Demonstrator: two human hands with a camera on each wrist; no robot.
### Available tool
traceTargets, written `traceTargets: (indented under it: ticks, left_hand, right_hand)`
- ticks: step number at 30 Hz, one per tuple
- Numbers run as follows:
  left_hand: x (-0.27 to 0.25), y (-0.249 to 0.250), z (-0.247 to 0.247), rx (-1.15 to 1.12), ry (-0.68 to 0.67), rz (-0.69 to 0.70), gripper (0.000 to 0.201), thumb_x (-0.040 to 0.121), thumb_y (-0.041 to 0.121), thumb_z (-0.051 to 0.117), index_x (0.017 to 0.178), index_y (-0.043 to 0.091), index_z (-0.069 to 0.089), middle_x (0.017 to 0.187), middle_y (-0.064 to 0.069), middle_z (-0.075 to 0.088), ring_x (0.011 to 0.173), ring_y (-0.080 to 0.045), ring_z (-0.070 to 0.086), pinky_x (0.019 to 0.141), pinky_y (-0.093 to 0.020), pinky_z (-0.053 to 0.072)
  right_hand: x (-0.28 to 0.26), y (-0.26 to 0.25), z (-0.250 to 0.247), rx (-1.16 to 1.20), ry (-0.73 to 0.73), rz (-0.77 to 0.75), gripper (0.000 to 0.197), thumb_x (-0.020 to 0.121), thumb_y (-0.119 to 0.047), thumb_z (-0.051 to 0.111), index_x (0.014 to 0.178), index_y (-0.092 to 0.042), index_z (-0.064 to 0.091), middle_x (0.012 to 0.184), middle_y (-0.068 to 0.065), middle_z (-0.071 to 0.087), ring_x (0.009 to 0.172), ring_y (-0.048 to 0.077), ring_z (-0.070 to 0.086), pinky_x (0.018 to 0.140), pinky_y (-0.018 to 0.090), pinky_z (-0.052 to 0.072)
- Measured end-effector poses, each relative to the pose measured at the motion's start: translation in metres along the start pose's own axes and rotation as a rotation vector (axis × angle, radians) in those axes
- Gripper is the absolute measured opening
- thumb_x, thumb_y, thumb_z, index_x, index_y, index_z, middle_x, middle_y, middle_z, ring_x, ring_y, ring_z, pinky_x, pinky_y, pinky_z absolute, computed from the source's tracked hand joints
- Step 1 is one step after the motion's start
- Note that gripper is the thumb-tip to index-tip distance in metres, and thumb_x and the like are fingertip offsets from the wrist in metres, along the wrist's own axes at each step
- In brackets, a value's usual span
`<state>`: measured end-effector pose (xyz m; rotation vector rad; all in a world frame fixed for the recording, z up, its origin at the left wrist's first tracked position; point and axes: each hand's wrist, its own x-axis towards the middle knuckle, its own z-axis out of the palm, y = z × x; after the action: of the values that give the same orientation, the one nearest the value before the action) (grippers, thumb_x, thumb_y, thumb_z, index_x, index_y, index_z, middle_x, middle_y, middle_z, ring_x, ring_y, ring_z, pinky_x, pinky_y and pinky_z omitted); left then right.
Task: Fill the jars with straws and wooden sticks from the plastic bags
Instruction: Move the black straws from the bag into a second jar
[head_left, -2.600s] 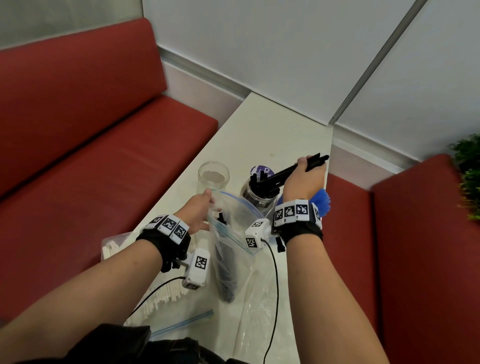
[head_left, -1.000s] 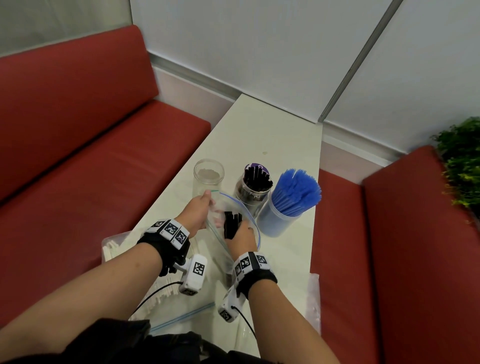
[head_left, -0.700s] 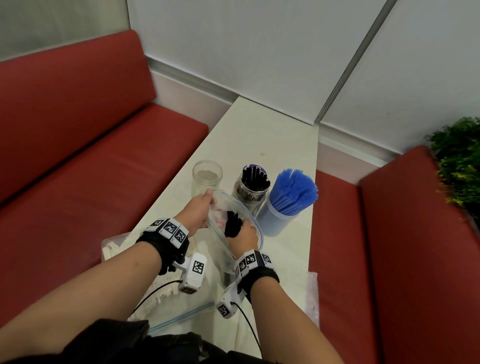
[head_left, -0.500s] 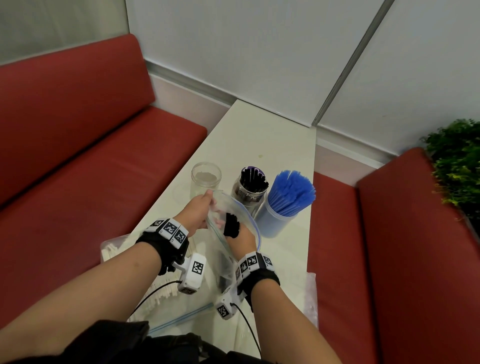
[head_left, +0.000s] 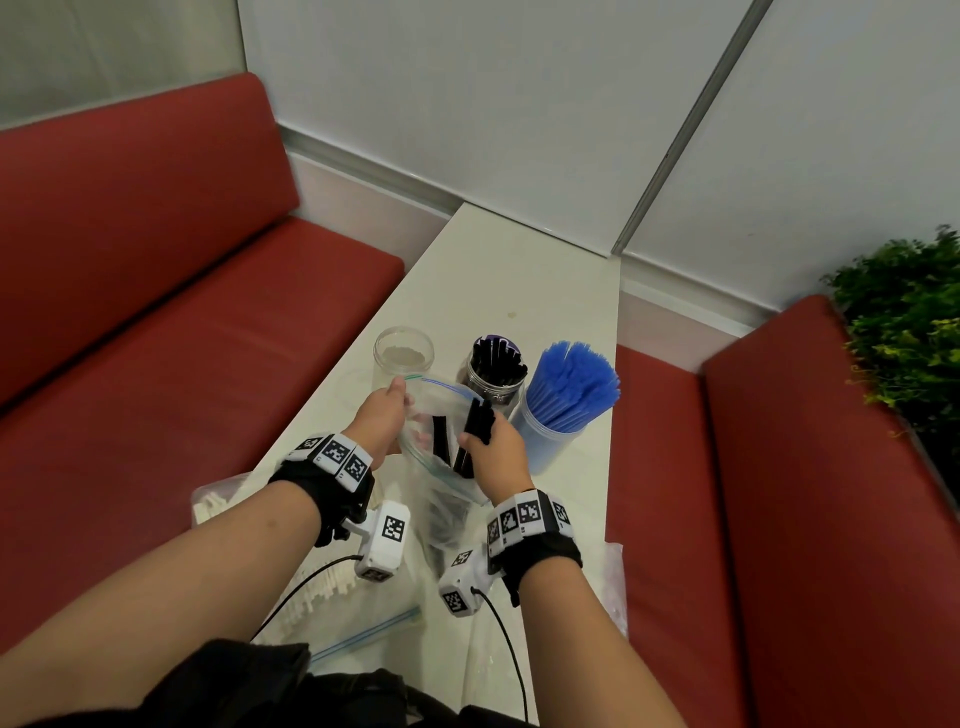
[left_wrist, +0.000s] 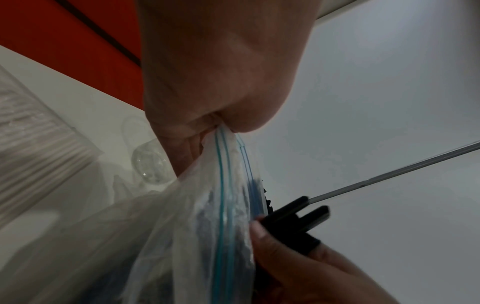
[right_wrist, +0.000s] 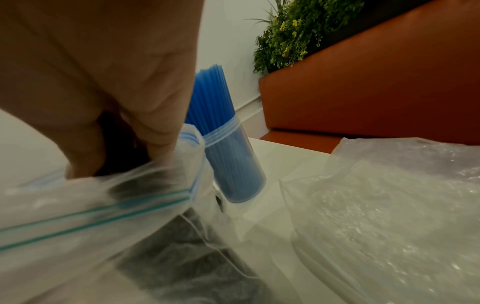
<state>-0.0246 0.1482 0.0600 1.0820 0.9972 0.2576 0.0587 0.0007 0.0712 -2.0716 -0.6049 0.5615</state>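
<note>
While the left hand (head_left: 382, 422) pinches the rim of the zip bag (head_left: 441, 467) and holds its mouth wide, the head view shows the right hand (head_left: 496, 453) curled round a small bundle of black straws (head_left: 475, 431), their tips poking above the bag's blue seal; holding the bag up this way seems meant to keep the opening from collapsing on the straws. Just behind stand three jars on the white desk (head_left: 519, 270): an empty clear jar (head_left: 403, 358) on the left, a jar of black straws (head_left: 493, 371) partly filled in the middle, and a jar of blue straws (head_left: 563, 410) packed full, so the bundle most likely goes to the middle one. Near the left forearm lies a bag of pale sticks (head_left: 223, 506), untouched. From the left wrist, thumb and fingers (left_wrist: 189, 142) squeeze the seal strip tight, and the other hand's grip on the black straws (left_wrist: 298, 218) is plain. From the right wrist, the fingers (right_wrist: 161, 127) reach down into the bag's mouth (right_wrist: 103, 211); the blue jar (right_wrist: 231, 156) stands just beyond, and a crumpled empty bag (right_wrist: 389, 216) lies to the right.
</note>
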Motion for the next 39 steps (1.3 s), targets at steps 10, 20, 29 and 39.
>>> traceTargets:
  ticks: [10, 20, 29, 39]
  left_hand:
    - [0.006, -0.002, 0.002, -0.002, -0.021, -0.063, 0.041, 0.103, 0.049, 0.030, 0.093, 0.015, 0.049, 0.118, -0.019, 0.066, 0.105, -0.039, 0.067, 0.090, -0.055, 0.053]
    - [0.012, -0.002, -0.001, -0.032, -0.018, -0.083, 0.039, 0.103, 0.049, 0.031, 0.095, 0.015, 0.049, 0.106, -0.018, 0.070, 0.084, -0.033, 0.070, 0.070, -0.043, 0.059]
    - [0.017, -0.001, -0.003, -0.034, -0.023, -0.095, 0.040, 0.103, 0.050, 0.030, 0.099, 0.013, 0.048, 0.107, -0.016, 0.068, 0.073, -0.031, 0.070, 0.049, -0.031, 0.054]
    - [0.026, -0.007, -0.002, -0.046, -0.037, -0.110, 0.040, 0.102, 0.051, 0.031, 0.096, 0.015, 0.048, 0.101, -0.016, 0.071, 0.070, -0.030, 0.071, 0.053, -0.034, 0.056]
  right_hand:
    - [0.015, -0.048, -0.040, -0.019, -0.137, -0.057, 0.032, 0.097, -0.012, 0.064, 0.129, -0.007, 0.058, 0.121, 0.010, 0.068, 0.112, 0.026, 0.065, 0.095, 0.036, 0.054]
    - [0.091, -0.113, -0.100, 0.431, 0.539, -0.236, 0.030, 0.098, -0.015, 0.063, 0.125, -0.004, 0.056, 0.101, -0.003, 0.064, 0.089, 0.009, 0.061, 0.065, 0.003, 0.044]
    - [0.101, -0.068, -0.071, 0.605, 0.676, -0.069, 0.030, 0.099, -0.014, 0.062, 0.127, -0.005, 0.056, 0.092, -0.014, 0.060, 0.082, 0.000, 0.058, 0.060, -0.004, 0.039]
    - [0.103, -0.070, -0.073, 0.733, 0.737, -0.010, 0.035, 0.099, -0.013, 0.062, 0.132, -0.005, 0.052, 0.095, -0.014, 0.058, 0.085, 0.004, 0.060, 0.067, 0.002, 0.044]
